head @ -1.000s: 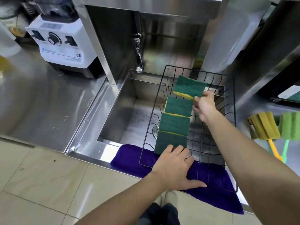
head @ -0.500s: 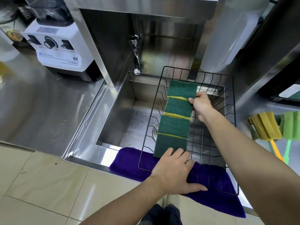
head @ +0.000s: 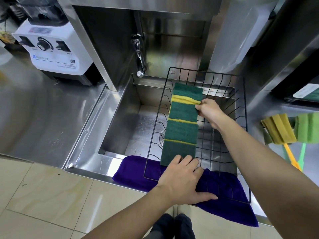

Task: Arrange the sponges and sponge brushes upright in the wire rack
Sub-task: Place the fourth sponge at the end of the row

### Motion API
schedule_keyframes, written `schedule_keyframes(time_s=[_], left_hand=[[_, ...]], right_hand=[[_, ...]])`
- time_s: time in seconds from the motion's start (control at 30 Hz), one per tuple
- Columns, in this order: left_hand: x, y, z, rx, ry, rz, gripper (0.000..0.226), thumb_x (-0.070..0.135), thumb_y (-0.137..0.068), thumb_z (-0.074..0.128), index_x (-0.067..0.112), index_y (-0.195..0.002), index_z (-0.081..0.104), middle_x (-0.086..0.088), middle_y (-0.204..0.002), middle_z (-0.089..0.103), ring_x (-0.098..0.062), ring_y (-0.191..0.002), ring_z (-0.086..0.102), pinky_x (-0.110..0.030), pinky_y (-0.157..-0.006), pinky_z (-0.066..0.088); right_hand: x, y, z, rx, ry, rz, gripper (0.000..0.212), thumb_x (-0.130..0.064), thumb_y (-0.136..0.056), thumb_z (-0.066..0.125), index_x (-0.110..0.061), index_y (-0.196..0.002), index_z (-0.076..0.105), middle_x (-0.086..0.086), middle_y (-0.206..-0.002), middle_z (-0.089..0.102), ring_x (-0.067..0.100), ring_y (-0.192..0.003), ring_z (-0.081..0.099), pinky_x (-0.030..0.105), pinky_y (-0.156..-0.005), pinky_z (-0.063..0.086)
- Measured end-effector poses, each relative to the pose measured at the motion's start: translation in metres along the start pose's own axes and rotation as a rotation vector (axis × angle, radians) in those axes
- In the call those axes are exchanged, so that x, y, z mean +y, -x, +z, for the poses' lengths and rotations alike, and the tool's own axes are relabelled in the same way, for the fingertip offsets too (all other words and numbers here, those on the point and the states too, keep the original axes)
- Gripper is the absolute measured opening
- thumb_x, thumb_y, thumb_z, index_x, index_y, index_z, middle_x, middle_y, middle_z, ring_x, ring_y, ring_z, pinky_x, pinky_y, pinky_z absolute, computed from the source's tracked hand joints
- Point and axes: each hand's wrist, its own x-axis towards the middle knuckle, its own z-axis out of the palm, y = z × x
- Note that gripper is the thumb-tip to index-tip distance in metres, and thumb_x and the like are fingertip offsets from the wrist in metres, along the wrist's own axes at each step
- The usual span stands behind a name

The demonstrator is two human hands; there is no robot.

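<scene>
Stainless-steel counter (head: pixel 43 118) surrounds a recessed sink (head: pixel 124 128), with a white blender base (head: pixel 53 54) at 10 o'clock and a tap (head: pixel 139 64) at 12 o'clock. Black wire rack (head: pixel 243 135) sits over the sink's right half, its near edge resting on a purple cloth (head: pixel 224 200). Four green-and-yellow sponges (head: pixel 183 125) stand in a row along the rack's left side. Right hand (head: pixel 209 111), at 1 o'clock, is pinched on the right edge of the farthest sponge (head: pixel 188 93). Left hand (head: pixel 181 180), at 6 o'clock, lies flat with fingers spread on the rack's near edge, fingertips touching the nearest sponge. Two sponge brushes (head: pixel 290 128), yellow and green, lie on the counter at 3 o'clock, outside the rack.
</scene>
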Motion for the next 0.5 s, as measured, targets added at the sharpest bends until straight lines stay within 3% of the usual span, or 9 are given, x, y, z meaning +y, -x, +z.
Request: schedule_keyframes(time_s=[0.23,0.4,0.5], left_hand=[[0.0,0.001,0.003,0.022,0.011,-0.003,0.075,0.078,-0.077,0.033,0.012,-0.089,0.065,0.0,-0.09,0.059,-0.02,-0.087,0.048,-0.036,-0.078,0.04],[-0.001,0.001,0.003,0.034,0.002,0.009,0.073,0.078,-0.078,0.034,0.013,-0.087,0.066,-0.001,-0.087,0.06,-0.021,-0.084,0.049,-0.036,-0.075,0.039],[0.001,0.0,0.002,0.02,-0.004,0.026,0.071,0.076,-0.08,0.034,0.012,-0.083,0.065,-0.002,-0.084,0.061,-0.022,-0.081,0.049,-0.036,-0.072,0.039]], right_hand=[[-0.012,0.022,-0.001,-0.084,0.141,-0.019,0.034,-0.011,-0.089,0.057,-0.008,-0.123,0.051,0.006,-0.114,0.056,0.02,-0.105,0.052,0.034,-0.099,0.043],[-0.017,0.039,-0.013,-0.021,0.097,-0.078,0.031,-0.011,-0.089,0.056,-0.004,-0.119,0.052,0.008,-0.09,0.056,0.02,-0.076,0.051,0.028,-0.058,0.04],[-0.024,0.053,-0.03,0.031,0.024,-0.166,0.015,-0.01,-0.091,0.053,-0.011,-0.106,0.055,0.005,-0.086,0.058,0.014,-0.063,0.055,0.023,-0.053,0.045]])
